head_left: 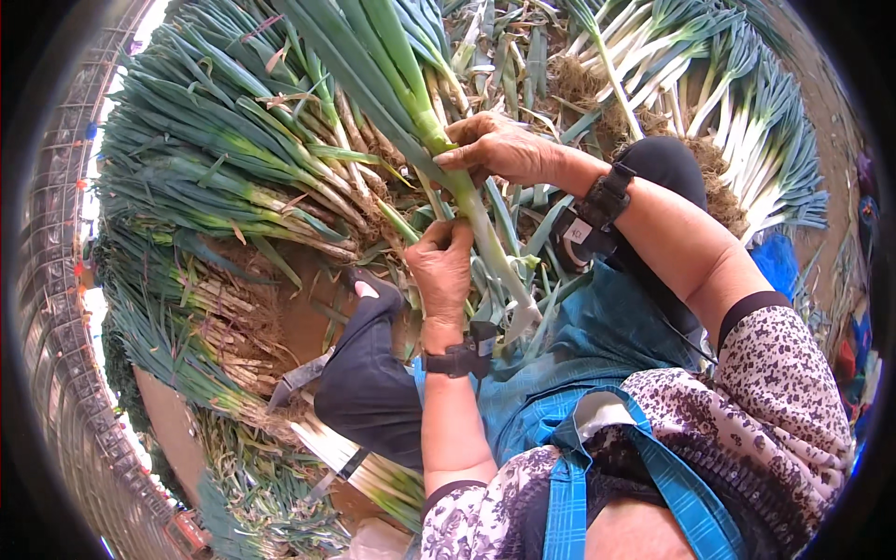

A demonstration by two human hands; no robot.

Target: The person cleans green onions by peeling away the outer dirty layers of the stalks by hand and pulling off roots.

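A thick green onion (485, 238) slants across the middle, its broad green leaves pointing up and away and its white root end low over my lap. My right hand (504, 149) is closed around the stalk where the leaves fan out, thumb on top. Just below, my left hand (441, 271) is closed beside the stalk, fingertips pinched together. A narrow strip of leaf (432, 198) runs down to those fingertips, though the exact grip is partly hidden. Both wrists wear black bands with small devices.
Heaped green onions (233, 159) with roots lie at the left. Cleaned white-stemmed ones (747, 140) are laid out at the far right. A tied bundle (373, 471) rests by my left leg. Loose leaves (509, 65) litter the ground; a wire-mesh wall (70, 308) curves along the left.
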